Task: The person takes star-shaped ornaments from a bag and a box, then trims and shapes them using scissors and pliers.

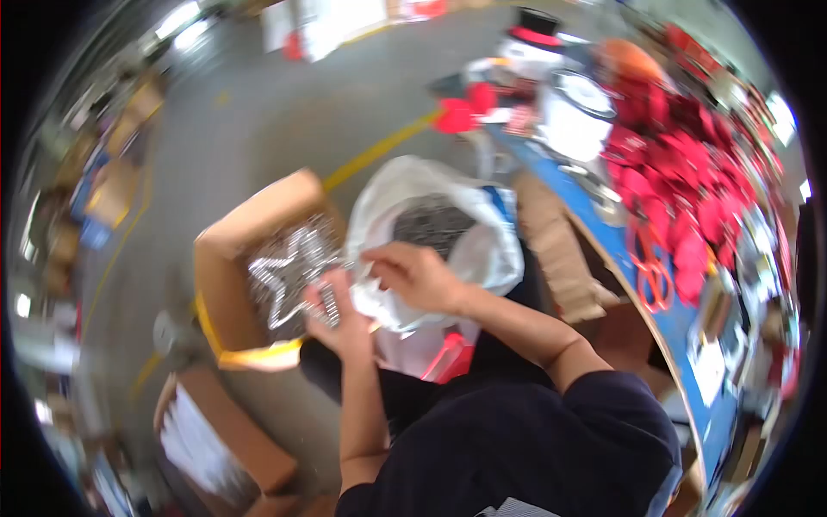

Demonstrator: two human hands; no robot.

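My left hand holds a silver, shiny star-shaped frame by its right side, over an open cardboard box containing more silvery material. My right hand is just to the right, over the near part of a white plastic bag. Its fingers are bent together near the thumb; anything between them is too small and blurred to make out. Inside the open bag lies a dark grey wiry mass.
On the right, a blue table bears red-handled scissors, red fabric pieces, a white container and a snowman figure with a black hat. Another cardboard box with white contents stands at the lower left.
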